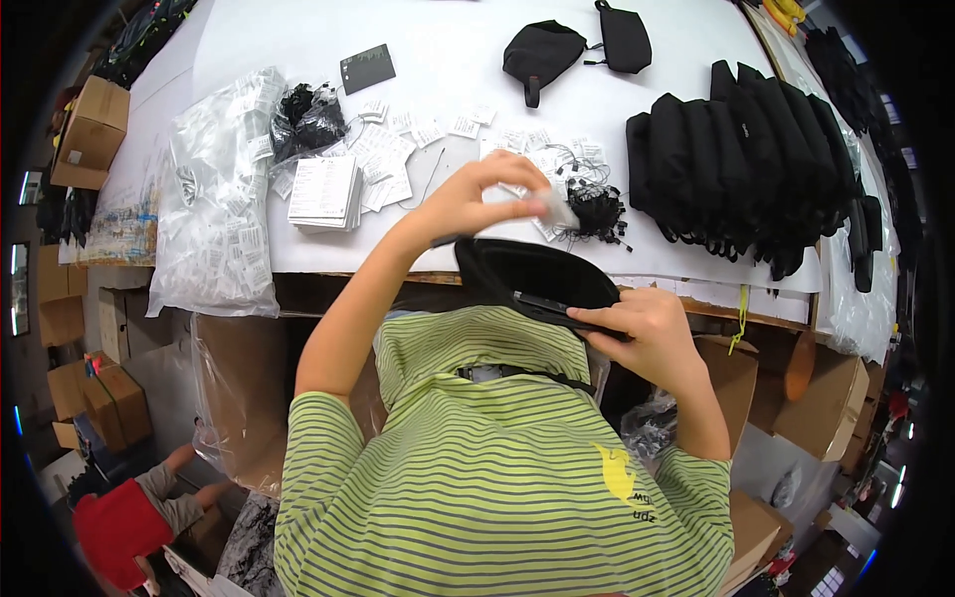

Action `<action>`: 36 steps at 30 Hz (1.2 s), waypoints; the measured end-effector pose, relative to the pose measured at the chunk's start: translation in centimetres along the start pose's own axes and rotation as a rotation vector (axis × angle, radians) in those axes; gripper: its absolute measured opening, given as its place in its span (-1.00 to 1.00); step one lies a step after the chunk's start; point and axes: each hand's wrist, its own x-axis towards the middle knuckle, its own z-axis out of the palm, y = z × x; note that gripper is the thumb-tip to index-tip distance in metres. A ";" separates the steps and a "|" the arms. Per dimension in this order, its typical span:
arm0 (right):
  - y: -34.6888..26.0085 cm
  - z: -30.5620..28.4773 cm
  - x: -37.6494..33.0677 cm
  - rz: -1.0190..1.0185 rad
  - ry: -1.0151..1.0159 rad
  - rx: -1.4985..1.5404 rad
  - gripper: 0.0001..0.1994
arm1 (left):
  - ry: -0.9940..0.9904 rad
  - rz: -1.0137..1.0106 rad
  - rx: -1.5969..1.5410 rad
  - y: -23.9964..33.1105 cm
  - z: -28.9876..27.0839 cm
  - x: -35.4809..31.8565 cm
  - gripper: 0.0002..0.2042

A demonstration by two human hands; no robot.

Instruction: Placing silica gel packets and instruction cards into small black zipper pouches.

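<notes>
In my right hand (642, 333) is a black zippered pouch (482, 267), gripped at its rim near the zip. Its mouth gapes upward at the table's front edge, just in front of my striped shirt. Above the pouch, my left hand (487, 194) pinches a small whitish, see-through packet (559, 211) between thumb and fingers. The packet is smeared by motion, so its exact kind is unclear. Close beyond it lies a heap of black tag strings (597, 209) among loose white paper tags (463, 126).
Several black pouches (736, 149) stand in a row at right; two more pouches (542, 55) lie at the back. A bag of small packets (214, 219), a stack of white cards (323, 194) and a black card (368, 68) are left. A person in red (119, 532) is lower left.
</notes>
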 end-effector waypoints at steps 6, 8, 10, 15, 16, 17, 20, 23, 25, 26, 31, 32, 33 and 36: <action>0.5 0.7 0.9 -0.052 0.042 0.042 -0.71 | -0.119 -0.036 0.280 6.2 -0.2 -1.4 -0.87; 0.2 0.8 1.3 -0.030 0.048 -0.014 -0.75 | -0.118 0.001 0.555 7.0 0.4 -2.2 -0.86; 0.0 0.9 1.5 -0.020 0.073 -0.018 -0.77 | -0.060 -0.007 0.604 6.5 1.2 -2.8 -0.86; -0.5 1.0 2.0 0.070 0.208 0.038 -0.80 | 0.633 -0.019 0.473 5.1 1.1 -4.2 -0.60; -0.8 1.1 2.1 0.115 0.259 0.074 -0.80 | 0.819 0.006 0.282 3.4 1.5 -5.0 -0.37; -0.8 1.2 2.3 0.163 0.311 0.111 -0.80 | 0.817 0.008 0.281 2.9 2.3 -5.2 -0.37; -1.2 2.5 3.0 0.155 0.339 0.225 -0.79 | 0.760 -0.223 -0.798 2.0 7.2 -5.5 -0.28; -1.0 3.8 3.1 0.125 0.337 0.279 -0.81 | 0.827 -0.489 -1.104 3.1 7.4 -4.7 -0.46; -1.3 4.7 2.9 0.338 0.452 0.508 -0.80 | 0.873 -0.506 -1.108 3.1 6.7 -4.9 -0.50; -1.0 5.9 2.6 0.329 0.609 0.617 -0.86 | 0.915 -0.524 -1.112 3.0 6.4 -5.1 -0.54; -0.2 8.7 1.3 0.456 0.472 0.877 -0.84 | 0.998 -0.492 -1.081 3.5 5.7 -5.3 -0.60; 0.4 8.5 1.2 0.388 0.506 0.872 -0.83 | 0.915 -0.481 -1.029 3.6 5.4 -5.5 -0.63; 1.1 8.2 1.1 0.319 0.541 0.865 -0.81 | 0.831 -0.470 -0.977 3.8 5.2 -5.5 -0.66; 0.6 5.1 3.8 0.298 0.589 0.957 -0.81 | 0.675 -0.539 -0.859 5.2 5.7 -5.3 -0.68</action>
